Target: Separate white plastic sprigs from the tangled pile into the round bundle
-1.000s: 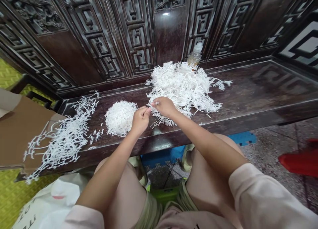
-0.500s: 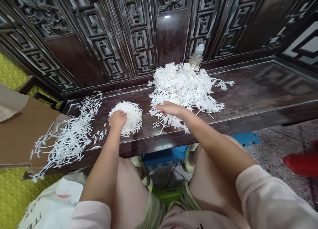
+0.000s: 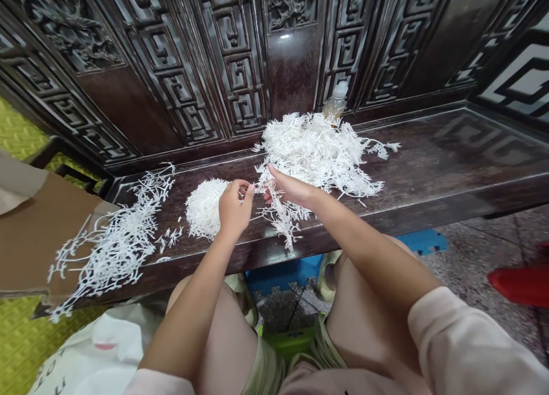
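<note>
My right hand (image 3: pixel 292 188) pinches a white branching sprig (image 3: pixel 283 215), which hangs down over the dark wooden ledge (image 3: pixel 433 155) in front of a large tangled heap of white sprigs (image 3: pixel 313 149). My left hand (image 3: pixel 234 208) is curled just right of a dense, rounded white bundle (image 3: pixel 203 209), touching its edge. Its fingertips reach toward my right hand, but whether they grip a strand is hidden. A looser spread of white sprigs (image 3: pixel 115 246) lies further left.
A carved dark wooden panel (image 3: pixel 235 58) rises behind the ledge, with a plastic bottle (image 3: pixel 337 100) behind the heap. Brown cardboard (image 3: pixel 43 235) juts in at left. Below are a white bag (image 3: pixel 94 349), a blue foam mat (image 3: pixel 424 242) and a red object (image 3: pixel 521 286).
My left hand has moved off the top of the bundle to its right side. My right hand has closed and now holds a sprig drawn toward the front of the heap.
</note>
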`<action>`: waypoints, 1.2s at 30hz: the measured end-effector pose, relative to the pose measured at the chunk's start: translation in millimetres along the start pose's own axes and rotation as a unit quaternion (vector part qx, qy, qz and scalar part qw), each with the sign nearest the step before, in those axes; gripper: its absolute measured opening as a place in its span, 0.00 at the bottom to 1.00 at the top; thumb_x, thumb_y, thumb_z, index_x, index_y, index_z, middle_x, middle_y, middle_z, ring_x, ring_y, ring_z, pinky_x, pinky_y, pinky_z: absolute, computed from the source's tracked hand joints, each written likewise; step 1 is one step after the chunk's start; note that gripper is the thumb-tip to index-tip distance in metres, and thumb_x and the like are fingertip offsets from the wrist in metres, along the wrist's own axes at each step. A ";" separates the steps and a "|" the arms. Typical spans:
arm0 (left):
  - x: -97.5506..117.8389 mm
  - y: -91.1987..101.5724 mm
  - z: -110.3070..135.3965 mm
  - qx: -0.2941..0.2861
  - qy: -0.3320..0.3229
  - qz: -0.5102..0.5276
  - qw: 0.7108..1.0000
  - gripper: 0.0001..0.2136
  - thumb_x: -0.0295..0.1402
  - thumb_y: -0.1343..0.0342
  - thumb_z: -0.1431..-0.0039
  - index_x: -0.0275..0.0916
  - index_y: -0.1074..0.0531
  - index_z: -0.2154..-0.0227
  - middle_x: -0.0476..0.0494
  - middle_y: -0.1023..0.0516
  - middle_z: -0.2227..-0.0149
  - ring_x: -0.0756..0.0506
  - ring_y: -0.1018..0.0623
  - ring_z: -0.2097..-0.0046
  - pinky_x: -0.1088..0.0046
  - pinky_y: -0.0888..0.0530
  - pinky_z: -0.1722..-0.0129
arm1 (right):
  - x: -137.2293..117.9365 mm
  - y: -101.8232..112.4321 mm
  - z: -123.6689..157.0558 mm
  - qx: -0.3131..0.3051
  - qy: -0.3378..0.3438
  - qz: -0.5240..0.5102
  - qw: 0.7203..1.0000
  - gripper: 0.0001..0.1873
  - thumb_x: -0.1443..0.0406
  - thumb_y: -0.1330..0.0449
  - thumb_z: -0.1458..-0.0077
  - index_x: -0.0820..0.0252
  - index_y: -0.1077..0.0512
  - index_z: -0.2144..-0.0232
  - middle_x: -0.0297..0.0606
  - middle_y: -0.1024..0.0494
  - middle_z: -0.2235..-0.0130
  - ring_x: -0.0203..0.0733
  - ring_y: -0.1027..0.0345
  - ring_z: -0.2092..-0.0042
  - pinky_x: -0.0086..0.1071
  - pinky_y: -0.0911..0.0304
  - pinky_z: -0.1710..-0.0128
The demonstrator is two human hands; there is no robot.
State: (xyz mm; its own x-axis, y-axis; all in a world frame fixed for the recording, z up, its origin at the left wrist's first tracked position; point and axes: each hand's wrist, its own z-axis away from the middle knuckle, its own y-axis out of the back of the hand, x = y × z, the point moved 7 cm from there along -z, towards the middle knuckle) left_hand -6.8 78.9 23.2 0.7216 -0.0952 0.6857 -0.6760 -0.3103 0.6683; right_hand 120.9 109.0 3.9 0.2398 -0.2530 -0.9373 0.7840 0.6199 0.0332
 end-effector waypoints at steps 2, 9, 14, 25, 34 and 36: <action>-6.7 -7.5 5.9 0.000 0.066 0.050 0.997 0.16 0.45 0.55 0.48 0.39 0.37 0.64 0.46 0.32 0.69 0.49 0.32 0.68 0.72 0.35 0.66 | -0.4 -0.9 -1.8 0.016 0.011 0.009 1.000 0.22 0.49 0.54 0.50 0.61 0.32 0.71 0.37 0.30 0.71 0.37 0.37 0.69 0.32 0.45 0.66; -22.1 -29.6 8.5 -0.114 0.159 0.212 0.957 0.14 0.43 0.51 0.51 0.37 0.33 0.68 0.48 0.30 0.72 0.50 0.30 0.70 0.72 0.34 0.67 | -1.7 0.5 -9.8 0.058 0.109 0.114 0.986 0.11 0.61 0.46 0.55 0.63 0.29 0.73 0.33 0.29 0.72 0.33 0.39 0.67 0.29 0.46 0.63; -19.0 -30.7 7.6 -0.145 0.162 0.262 0.940 0.12 0.37 0.47 0.55 0.35 0.30 0.67 0.45 0.27 0.70 0.50 0.29 0.70 0.71 0.32 0.66 | 0.3 8.4 -14.1 0.091 0.144 0.179 0.969 0.12 0.60 0.47 0.55 0.63 0.29 0.75 0.35 0.29 0.71 0.35 0.38 0.67 0.30 0.46 0.64; -9.8 -10.0 -0.7 -0.056 0.038 0.182 0.981 0.12 0.31 0.48 0.53 0.39 0.31 0.63 0.46 0.28 0.68 0.50 0.30 0.66 0.73 0.32 0.63 | 4.9 2.9 -8.6 0.086 0.054 0.109 0.989 0.14 0.56 0.44 0.58 0.61 0.37 0.72 0.33 0.31 0.75 0.34 0.40 0.71 0.28 0.46 0.69; -14.2 -10.7 -4.3 -0.057 0.027 0.192 0.979 0.14 0.33 0.49 0.51 0.38 0.35 0.60 0.47 0.31 0.69 0.51 0.30 0.67 0.73 0.33 0.62 | 2.6 -5.2 -13.3 0.028 0.113 0.191 0.975 0.13 0.57 0.46 0.54 0.62 0.36 0.79 0.36 0.29 0.76 0.34 0.37 0.71 0.29 0.44 0.68; -17.5 -12.6 -3.8 -0.059 0.043 0.183 0.980 0.14 0.36 0.49 0.51 0.38 0.37 0.61 0.47 0.31 0.70 0.51 0.31 0.67 0.73 0.34 0.63 | 1.0 -7.3 -13.7 0.028 0.125 0.206 0.970 0.13 0.58 0.48 0.53 0.62 0.36 0.80 0.35 0.29 0.76 0.34 0.37 0.72 0.28 0.45 0.69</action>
State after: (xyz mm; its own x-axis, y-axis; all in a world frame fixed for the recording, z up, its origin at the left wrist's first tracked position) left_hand -11.4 88.1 3.9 0.4159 -0.0976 0.9041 -0.9033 -0.1588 0.3984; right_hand 107.5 114.4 -2.0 0.3983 0.2000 -0.8952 0.6823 0.5877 0.4348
